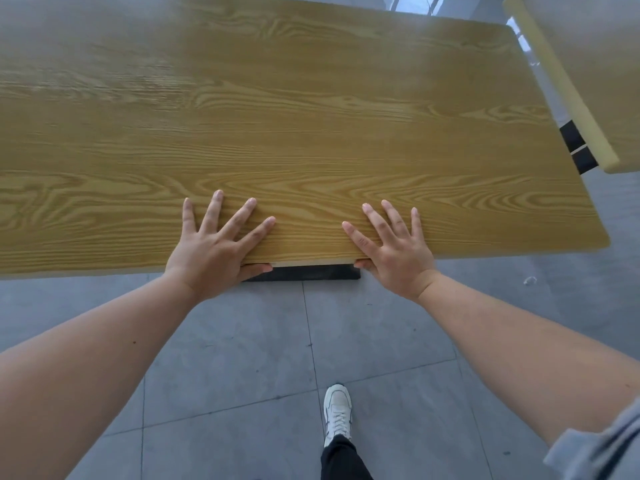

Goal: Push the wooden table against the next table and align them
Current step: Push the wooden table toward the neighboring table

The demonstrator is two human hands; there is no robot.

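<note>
The floor (242, 358) was laid with large grey tiles; a bright reflection (412, 3), possibly from a window, was seen at the far edge.

The wooden table (311, 133) runs off the left edge; the next table (595, 81) off the right.

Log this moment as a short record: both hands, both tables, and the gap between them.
left hand: fingers spread flat on the wooden table, at its near edge
right hand: same, further right along that edge
next table: far right, apart
gap: floor and dark frame parts show through
status: not yet joined
</note>
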